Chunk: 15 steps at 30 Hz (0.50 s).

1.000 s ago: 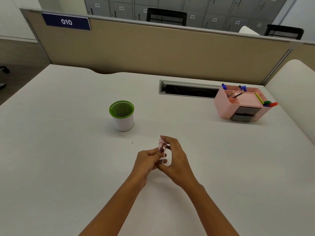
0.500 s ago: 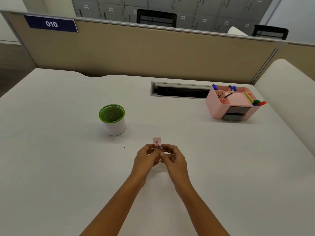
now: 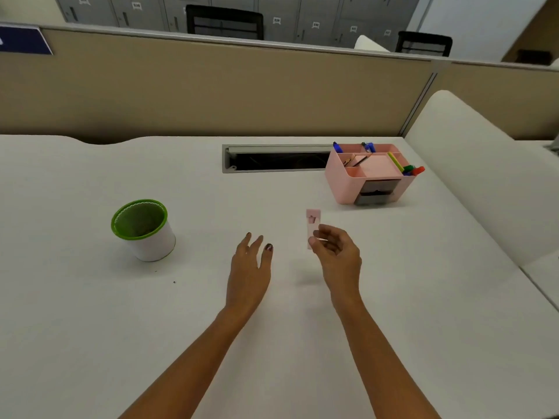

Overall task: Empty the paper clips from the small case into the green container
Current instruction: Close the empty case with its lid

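Your right hand pinched the small case at its lower end, with your thumb and fingers closed on it. The small pink case stood almost straight up. Its long side ran up and down, and its top end pointed away from you, toward the far side of the table. It was up in the air, not touching the table. You could not see any paper clips; the case was too small and blurry to tell.

Your left hand was loose and open, with the fingers spread a bit and nothing in it. It was just to the left of the case, not touching it.

The green container stood on the table well to the left of the case, past your left hand. It had a green rim and a white side, and it was upright with its mouth open to the top.

The pink desk organizer with pens in it sat behind the case and a little to the right, near the grey cable slot
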Each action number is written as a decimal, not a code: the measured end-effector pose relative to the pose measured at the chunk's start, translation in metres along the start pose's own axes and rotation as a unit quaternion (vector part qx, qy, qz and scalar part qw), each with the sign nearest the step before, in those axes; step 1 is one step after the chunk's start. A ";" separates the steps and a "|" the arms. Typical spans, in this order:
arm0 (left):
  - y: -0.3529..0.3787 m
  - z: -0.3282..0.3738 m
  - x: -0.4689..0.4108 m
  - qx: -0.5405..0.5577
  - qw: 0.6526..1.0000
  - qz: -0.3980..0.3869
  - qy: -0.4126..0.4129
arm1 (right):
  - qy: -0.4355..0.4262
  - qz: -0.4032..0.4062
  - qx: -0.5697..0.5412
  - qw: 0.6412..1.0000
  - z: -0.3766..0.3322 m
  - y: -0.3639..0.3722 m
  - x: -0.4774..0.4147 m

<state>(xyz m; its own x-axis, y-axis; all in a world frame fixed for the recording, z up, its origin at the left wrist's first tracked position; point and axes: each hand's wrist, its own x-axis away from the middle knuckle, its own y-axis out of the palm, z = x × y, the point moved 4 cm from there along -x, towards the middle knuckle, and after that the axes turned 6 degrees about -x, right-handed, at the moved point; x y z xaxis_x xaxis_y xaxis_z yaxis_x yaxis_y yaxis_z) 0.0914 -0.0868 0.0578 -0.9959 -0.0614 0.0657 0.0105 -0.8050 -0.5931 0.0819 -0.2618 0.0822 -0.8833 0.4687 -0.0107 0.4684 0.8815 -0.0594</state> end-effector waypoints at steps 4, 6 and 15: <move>0.012 -0.016 -0.019 -0.190 0.979 0.023 0.064 | -0.054 0.106 0.040 0.992 -0.017 -0.035 -0.049; 0.016 -0.026 -0.021 -0.292 0.952 0.030 0.089 | -0.072 0.150 0.067 0.984 -0.027 -0.047 -0.076; 0.026 -0.048 -0.020 -0.383 0.918 0.013 0.103 | -0.106 0.257 0.162 0.947 -0.053 -0.060 -0.194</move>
<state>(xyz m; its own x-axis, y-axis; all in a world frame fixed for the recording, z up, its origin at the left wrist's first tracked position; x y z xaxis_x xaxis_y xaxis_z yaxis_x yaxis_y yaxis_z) 0.1074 -0.0781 0.0025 -0.9929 0.1014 -0.0618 0.0463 -0.1487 -0.9878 0.2258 -0.4028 0.1405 -0.5402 0.7783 -0.3200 0.8375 0.4600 -0.2949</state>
